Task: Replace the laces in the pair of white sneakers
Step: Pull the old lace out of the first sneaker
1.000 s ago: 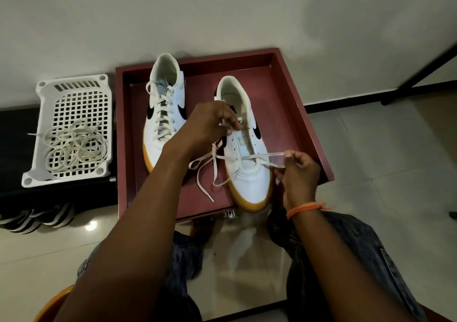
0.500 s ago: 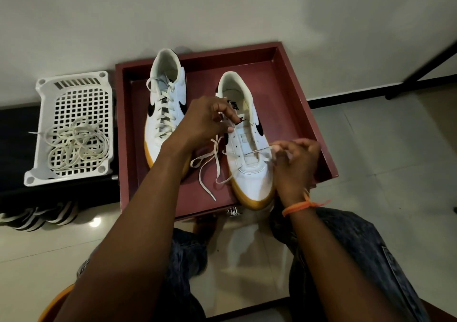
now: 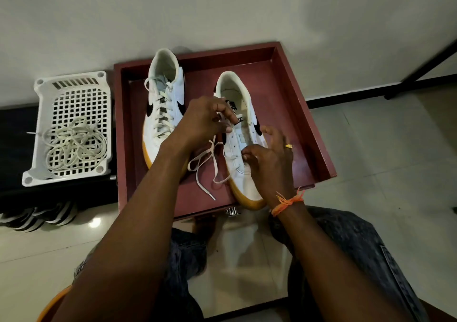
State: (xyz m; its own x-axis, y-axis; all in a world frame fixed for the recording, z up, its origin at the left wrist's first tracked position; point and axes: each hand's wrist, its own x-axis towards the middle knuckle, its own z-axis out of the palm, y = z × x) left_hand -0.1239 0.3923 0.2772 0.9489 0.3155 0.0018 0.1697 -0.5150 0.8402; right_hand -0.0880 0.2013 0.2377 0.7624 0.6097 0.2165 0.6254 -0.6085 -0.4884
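White sneaker [image 3: 243, 133], black "NIKE" tongue label [image 3: 235, 112], fingers [image 3: 226, 117] beside it.

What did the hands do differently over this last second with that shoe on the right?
The right hand, which had drawn the lace out sideways from the right sneaker, moved in over the toe and now pinches at the lowest eyelets. The left hand still pinches the lace at the shoe's left side. The laced sneaker, the tray and the basket of old laces stayed put.
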